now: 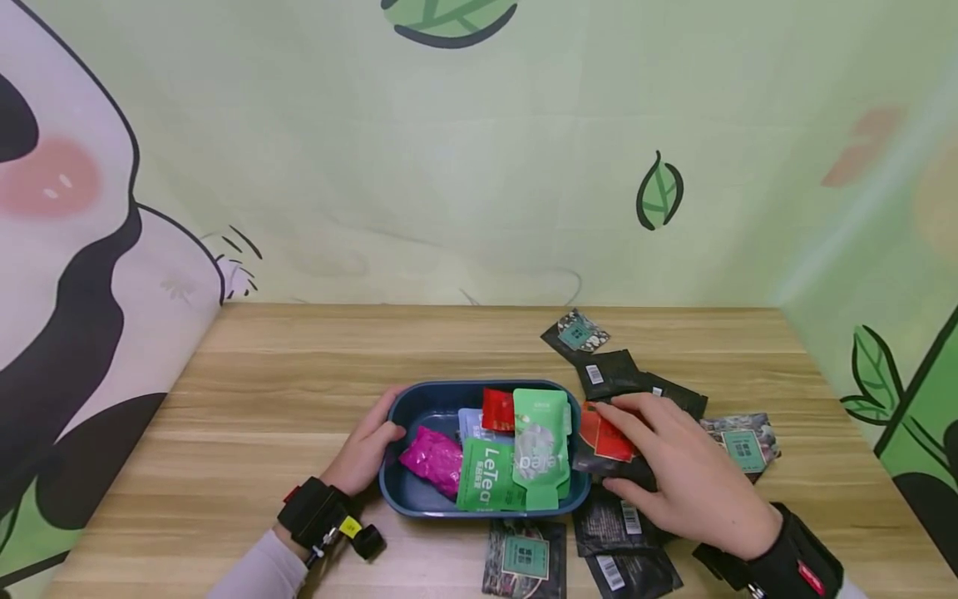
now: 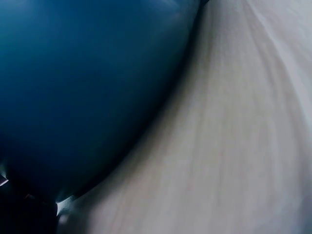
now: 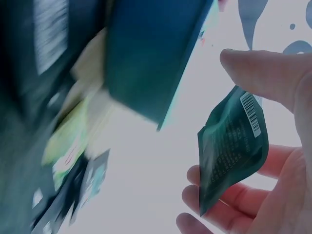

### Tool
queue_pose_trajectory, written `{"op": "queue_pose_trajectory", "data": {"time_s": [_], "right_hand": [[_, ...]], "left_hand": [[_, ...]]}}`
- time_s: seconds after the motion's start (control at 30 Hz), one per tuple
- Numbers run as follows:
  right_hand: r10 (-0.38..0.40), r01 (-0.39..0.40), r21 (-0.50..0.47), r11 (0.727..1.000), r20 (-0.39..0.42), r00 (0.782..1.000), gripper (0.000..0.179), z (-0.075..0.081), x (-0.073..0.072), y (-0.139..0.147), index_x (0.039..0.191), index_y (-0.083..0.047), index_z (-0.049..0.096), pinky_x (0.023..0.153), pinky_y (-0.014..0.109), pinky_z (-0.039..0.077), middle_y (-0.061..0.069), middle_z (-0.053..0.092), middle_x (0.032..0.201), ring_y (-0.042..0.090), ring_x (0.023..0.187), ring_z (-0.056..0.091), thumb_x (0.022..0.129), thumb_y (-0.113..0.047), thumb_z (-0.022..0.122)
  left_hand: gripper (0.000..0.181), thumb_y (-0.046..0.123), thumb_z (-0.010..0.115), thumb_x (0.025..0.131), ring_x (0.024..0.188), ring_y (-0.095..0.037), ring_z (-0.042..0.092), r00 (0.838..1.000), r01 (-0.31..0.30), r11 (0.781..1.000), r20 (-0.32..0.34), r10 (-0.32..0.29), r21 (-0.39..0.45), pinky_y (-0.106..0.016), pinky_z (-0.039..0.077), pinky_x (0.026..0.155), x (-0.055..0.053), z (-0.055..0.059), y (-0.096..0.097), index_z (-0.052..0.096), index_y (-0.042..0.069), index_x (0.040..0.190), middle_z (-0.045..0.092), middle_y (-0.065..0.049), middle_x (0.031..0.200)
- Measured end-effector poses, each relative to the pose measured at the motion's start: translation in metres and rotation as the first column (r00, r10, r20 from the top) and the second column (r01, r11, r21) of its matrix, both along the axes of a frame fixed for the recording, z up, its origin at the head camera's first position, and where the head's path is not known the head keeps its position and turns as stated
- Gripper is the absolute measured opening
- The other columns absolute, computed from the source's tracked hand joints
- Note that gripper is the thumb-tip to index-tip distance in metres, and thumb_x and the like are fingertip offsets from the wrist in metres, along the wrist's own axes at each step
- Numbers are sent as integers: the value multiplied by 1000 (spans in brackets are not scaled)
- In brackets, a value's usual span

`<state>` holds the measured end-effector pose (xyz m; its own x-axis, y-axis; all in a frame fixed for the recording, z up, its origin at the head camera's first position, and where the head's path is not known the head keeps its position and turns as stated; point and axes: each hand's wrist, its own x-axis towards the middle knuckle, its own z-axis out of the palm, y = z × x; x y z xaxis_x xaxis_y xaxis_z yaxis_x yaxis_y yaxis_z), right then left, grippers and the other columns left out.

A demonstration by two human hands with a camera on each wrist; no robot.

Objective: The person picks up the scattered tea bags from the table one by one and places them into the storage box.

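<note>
My left hand (image 1: 367,449) grips the left end of a dark blue tray (image 1: 441,408), its thumb over the rim. In the left wrist view only the tray's blue outer wall (image 2: 87,97) and wood grain appear. Just past the tray's right end, my right hand (image 1: 692,474) pinches a black sachet with a red label (image 1: 608,439) between thumb and fingers. The right wrist view shows the back of this sachet (image 3: 234,146), with a barcode. Inside the tray lie a magenta packet (image 1: 434,459), a green LeTea packet (image 1: 486,482), a lighter green pouch (image 1: 540,441) and a red packet (image 1: 497,410).
More black sachets spread around the tray's right side: one with a teal label (image 1: 576,335) at the back, another (image 1: 743,449) at right, another (image 1: 525,557) in front. Barcoded ones (image 1: 636,574) overlap under my right hand. A printed backdrop (image 1: 449,183) stands behind the wooden table (image 1: 262,399).
</note>
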<state>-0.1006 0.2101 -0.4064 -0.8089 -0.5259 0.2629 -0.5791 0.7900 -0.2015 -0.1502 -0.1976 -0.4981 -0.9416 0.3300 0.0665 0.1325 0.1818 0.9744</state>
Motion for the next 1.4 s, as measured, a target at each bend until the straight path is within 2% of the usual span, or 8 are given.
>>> {"op": "queue_pose_trajectory", "data": {"time_s": [0.23,0.37,0.53,0.6,0.67,0.93,1.17,1.4], "right_hand": [[105,-104,-25,994,51,993,82,5,-3,-34,150,-25,47,97,34,46,-7,46,141,10,122,44,80,-62,67],[151,-148,-38,988,91,984,86,3,-4,-50,152,-25,44,98,36,46,-7,43,145,10,126,42,78,-61,69],[176,-175,-18,984,144,974,105,-3,-5,-57,160,-24,30,109,52,34,-3,19,165,22,149,22,74,-75,62],[175,-177,-4,984,156,972,110,-4,-7,-56,161,-22,26,113,55,26,-4,8,168,25,152,11,73,-79,58],[167,-169,5,986,152,974,112,-3,-11,-53,162,-21,24,115,55,21,-5,5,168,25,153,9,72,-80,58],[91,-95,39,995,99,991,109,4,-39,-27,160,-14,27,116,57,18,4,11,168,32,152,12,77,-78,55],[31,-35,40,999,89,996,107,6,-71,-7,160,-8,26,114,58,21,14,17,165,38,150,16,81,-75,54],[-16,9,62,998,120,993,104,-3,-97,-2,156,1,29,113,62,20,26,25,160,47,145,21,84,-69,55]], "left_hand": [[59,2,37,92,136,-25,44,1000,7,1000,2,-7,0,-28,34,109,0,0,0,41,16,149,46,-6,150],[59,2,37,92,136,-26,44,1000,7,1000,1,-7,-4,-30,34,109,0,-1,0,41,16,150,46,-7,150],[59,3,37,92,135,-25,44,1000,1,1000,3,-1,-10,-38,33,111,0,0,1,41,16,149,46,-6,150],[58,3,37,93,136,-25,44,1000,0,1000,7,0,-12,-41,33,111,0,0,1,41,16,149,46,-6,150],[58,3,37,93,136,-26,44,1000,-3,1000,8,3,-13,-40,33,111,0,-1,1,41,15,150,46,-6,150],[59,3,37,92,136,-26,43,1000,-5,1000,8,5,-14,-28,34,109,0,0,0,40,15,150,45,-7,150],[59,3,37,92,135,-26,44,1000,1,1000,2,-1,-3,-27,34,109,0,1,0,41,13,149,46,-8,149],[58,3,37,92,136,-25,44,1000,0,1000,7,1,-11,-29,34,109,0,0,0,40,14,150,46,-7,150]]}}
